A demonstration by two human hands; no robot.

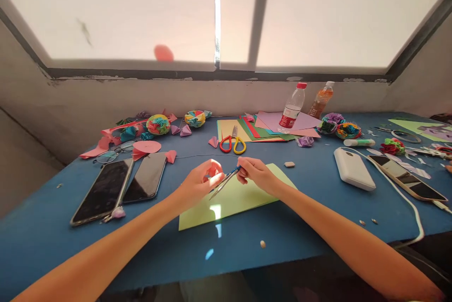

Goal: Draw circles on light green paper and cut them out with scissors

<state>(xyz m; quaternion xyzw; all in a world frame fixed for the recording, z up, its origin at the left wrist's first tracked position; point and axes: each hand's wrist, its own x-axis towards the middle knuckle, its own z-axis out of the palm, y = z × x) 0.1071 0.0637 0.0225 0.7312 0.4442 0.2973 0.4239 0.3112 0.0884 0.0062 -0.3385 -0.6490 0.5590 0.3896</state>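
A slim two-legged drawing compass (224, 184), silver with a blue part, is held slanted between my hands. My right hand (259, 173) pinches its upper end with the thumb and fingers. At the blue leg, my left hand (204, 178) is closed with bent fingers and the thumb against it. The silver leg points down to the left over a pale green sheet of paper (247, 198), which lies under both hands. Just beyond the hands, scissors (232, 142) with one red and one yellow handle rest on a stack of coloured paper (226, 126).
Two phones (106, 189) lie at left, beside pink paper circles (150, 146) and eyeglasses (108, 156). Folded paper balls (158, 124) are behind. Two bottles (292, 109) stand near the wall. At right are a white power bank (354, 168) with a cable, another phone (406, 177) and a glue stick (359, 142).
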